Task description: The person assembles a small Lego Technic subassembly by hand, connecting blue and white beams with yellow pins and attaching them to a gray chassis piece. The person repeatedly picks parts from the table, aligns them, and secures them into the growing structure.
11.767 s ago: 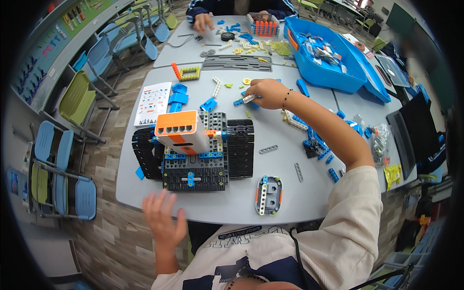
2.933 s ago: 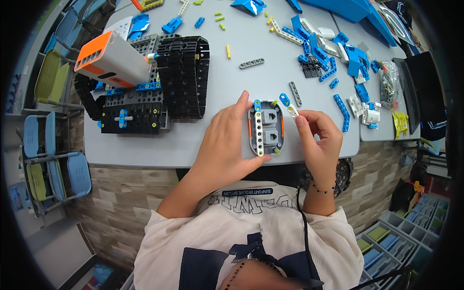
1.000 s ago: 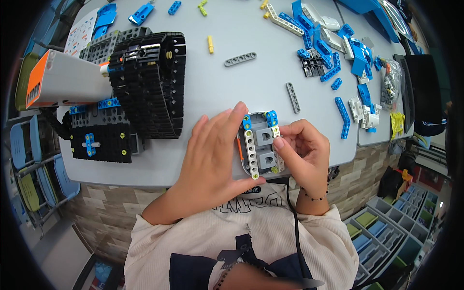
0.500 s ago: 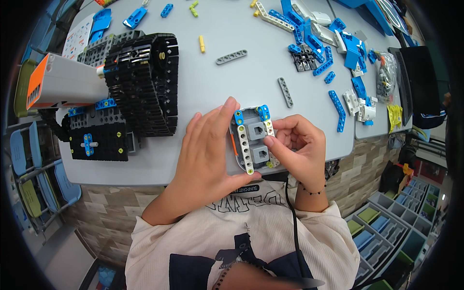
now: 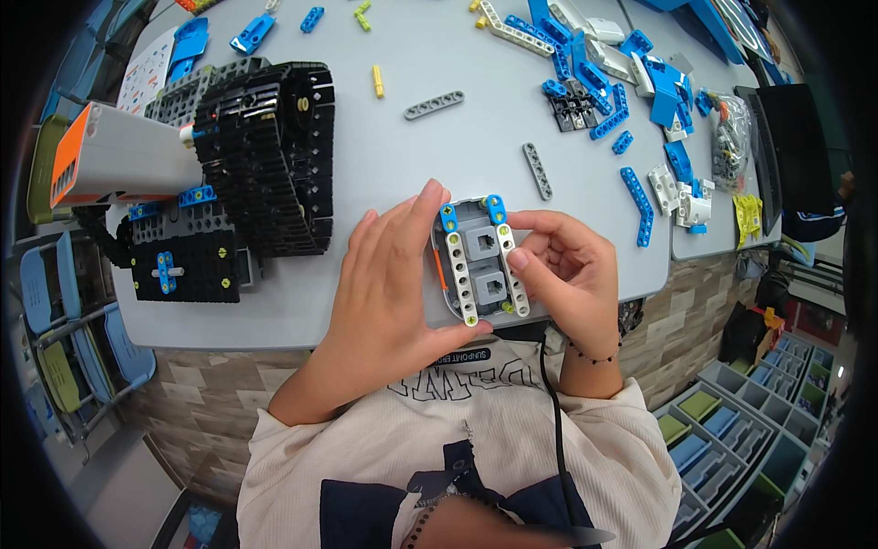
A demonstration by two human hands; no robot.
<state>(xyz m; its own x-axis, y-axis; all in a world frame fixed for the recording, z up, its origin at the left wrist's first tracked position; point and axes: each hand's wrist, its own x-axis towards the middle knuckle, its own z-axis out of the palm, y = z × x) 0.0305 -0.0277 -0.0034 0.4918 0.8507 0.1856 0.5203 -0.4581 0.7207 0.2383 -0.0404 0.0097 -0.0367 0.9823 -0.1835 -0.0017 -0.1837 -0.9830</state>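
A grey block with two square sockets (image 5: 481, 243) stands near the table's front edge, framed by two white beams with blue connectors at their far ends. My left hand (image 5: 384, 265) is wrapped round its left side, thumb at the near end and fingers along the far left. On the other side my right hand (image 5: 572, 274) presses its thumb against the right white beam (image 5: 515, 274), with the index finger behind the far end. The right fingers are curled. An orange strip (image 5: 441, 272) shows along the block's left side.
A tracked black build (image 5: 265, 160) with a white and orange box (image 5: 133, 160) stands at left. Loose grey beams (image 5: 538, 171) lie beyond my hands. Blue and white pieces (image 5: 594, 73), a clear bag of parts (image 5: 732, 142) and a yellow packet (image 5: 748, 218) are at right.
My right thumb has shifted away from the sockets onto the right white beam, which now shows along its length. The block has tilted slightly; my left hand keeps its hold.
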